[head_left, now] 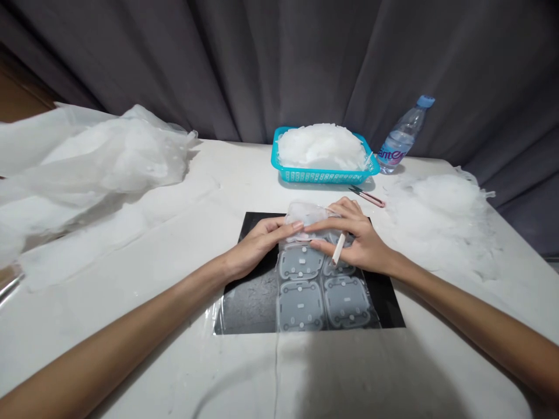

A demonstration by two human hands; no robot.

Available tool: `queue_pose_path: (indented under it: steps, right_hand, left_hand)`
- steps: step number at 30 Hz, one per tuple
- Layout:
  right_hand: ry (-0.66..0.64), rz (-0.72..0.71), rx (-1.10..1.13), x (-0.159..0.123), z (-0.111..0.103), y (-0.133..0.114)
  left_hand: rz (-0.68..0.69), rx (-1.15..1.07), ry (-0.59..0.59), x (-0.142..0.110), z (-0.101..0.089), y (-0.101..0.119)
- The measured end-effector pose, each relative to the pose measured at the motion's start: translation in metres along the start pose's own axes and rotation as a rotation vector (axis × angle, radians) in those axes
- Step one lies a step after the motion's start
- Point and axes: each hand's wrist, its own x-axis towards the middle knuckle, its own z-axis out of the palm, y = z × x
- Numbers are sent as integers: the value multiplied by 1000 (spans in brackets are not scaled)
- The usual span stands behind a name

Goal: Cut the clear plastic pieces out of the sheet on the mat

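Observation:
A black mat [251,311] lies on the white table, partly covered by a clear plastic sheet. On it are several translucent rounded-square plastic pieces [300,305] in two columns. Above them, at the mat's far edge, a cloudy translucent plastic piece [305,212] is pinched by my left hand [262,241], thumb on top. My right hand [358,233] meets it from the other side, index finger and thumb closed at its edge. A short whitish stick-like tool [338,249] sticks out from the right hand's fingers; its other end is hidden.
A turquoise basket [323,176] heaped with white translucent pieces stands behind the mat. Right of it are a water bottle [395,145] and small pink-handled snips [367,196]. A translucent pile [445,215] lies right, big plastic bags [131,151] left. A grey curtain [244,64] hangs behind.

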Motion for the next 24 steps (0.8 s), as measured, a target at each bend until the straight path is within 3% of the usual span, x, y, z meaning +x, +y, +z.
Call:
queue_pose_path:
  steps: [7, 18, 21, 24]
  right_hand:
    - [83, -45, 29, -3, 4, 1]
    - [-9, -29, 29, -1, -1, 0]
    - [-101, 31, 42, 0, -5, 1]
    - [-148, 166, 202, 1, -9, 1]
  left_hand:
    - [-28, -35, -41, 1, -6, 2]
    - [-19, -41, -26, 0, -6, 1]
    - [33, -85, 2, 1, -6, 0]
    - [38, -89, 31, 2, -7, -2]
